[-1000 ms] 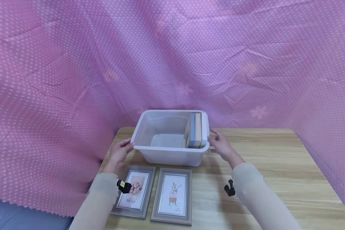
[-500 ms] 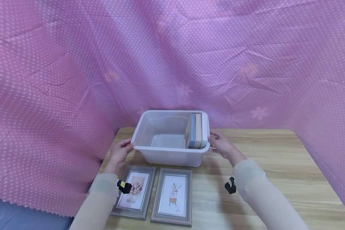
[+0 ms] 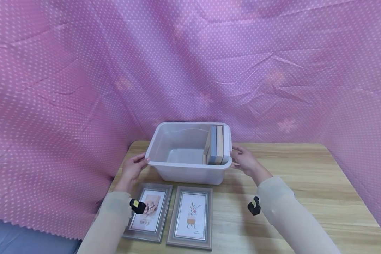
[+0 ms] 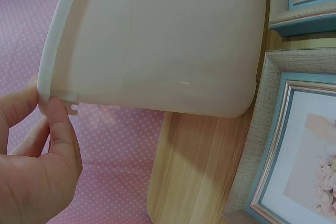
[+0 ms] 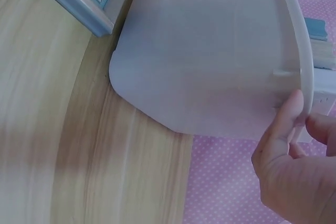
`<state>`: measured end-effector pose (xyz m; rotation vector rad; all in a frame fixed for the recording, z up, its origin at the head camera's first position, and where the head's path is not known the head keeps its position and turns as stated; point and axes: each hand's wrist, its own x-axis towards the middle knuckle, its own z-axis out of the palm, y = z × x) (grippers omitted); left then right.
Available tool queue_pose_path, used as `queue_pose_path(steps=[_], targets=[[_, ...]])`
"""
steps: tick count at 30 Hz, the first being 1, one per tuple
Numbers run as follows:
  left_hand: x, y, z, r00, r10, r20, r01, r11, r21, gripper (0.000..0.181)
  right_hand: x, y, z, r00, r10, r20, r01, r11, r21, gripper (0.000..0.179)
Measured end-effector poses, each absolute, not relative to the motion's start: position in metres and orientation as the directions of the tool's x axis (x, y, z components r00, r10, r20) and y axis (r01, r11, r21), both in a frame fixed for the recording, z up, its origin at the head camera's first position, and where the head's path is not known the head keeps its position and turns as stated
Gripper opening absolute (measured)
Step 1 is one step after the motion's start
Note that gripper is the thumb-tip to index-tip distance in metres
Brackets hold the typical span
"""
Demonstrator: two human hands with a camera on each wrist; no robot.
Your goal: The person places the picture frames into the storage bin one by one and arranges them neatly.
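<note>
A white plastic bin (image 3: 190,174) stands on the table. My left hand (image 3: 133,173) pinches its rim at the left front corner; the left wrist view shows thumb and fingers on either side of the rim (image 4: 51,51). On the opposite side, my right hand (image 3: 247,164) grips the rim between thumb and fingers, as the right wrist view shows. Several flat blue and beige pieces (image 3: 213,144), like picture frames on edge, stand inside along the right wall, beside a white piece (image 3: 227,141). In front of the bin lie two picture frames, one with a flower photo (image 3: 153,220), one with a plant drawing (image 3: 190,218).
The wooden table (image 3: 304,183) extends right of the bin. A pink dotted cloth (image 3: 190,70) hangs close behind the bin and along the left side. Black devices (image 3: 254,206) are worn on both wrists.
My right forearm has shifted very slightly. Both hands stay on the bin's rim, and the bin and frames remain in place.
</note>
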<state>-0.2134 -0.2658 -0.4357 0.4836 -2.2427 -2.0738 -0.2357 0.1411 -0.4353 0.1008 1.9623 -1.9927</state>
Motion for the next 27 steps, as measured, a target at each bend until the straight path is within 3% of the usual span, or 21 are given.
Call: queue_pose_path(steps=[20,27], targets=[[-0.2126,-0.2666,-0.4405,-0.963,-0.239,-0.127,-0.138,0.030,0.990,0.046,-0.2322,0.1358,-0.4426,-0.967,-0.107,-0.230,0.235,-0.036,-0.971,0.047],[-0.2053,-0.2640,-0.4421,-0.950,-0.305,-0.062,-0.120,0.176,0.977,0.042,-0.2315,0.1357,-0.4428,-0.963,-0.120,-0.243,0.248,-0.035,-0.968,0.048]])
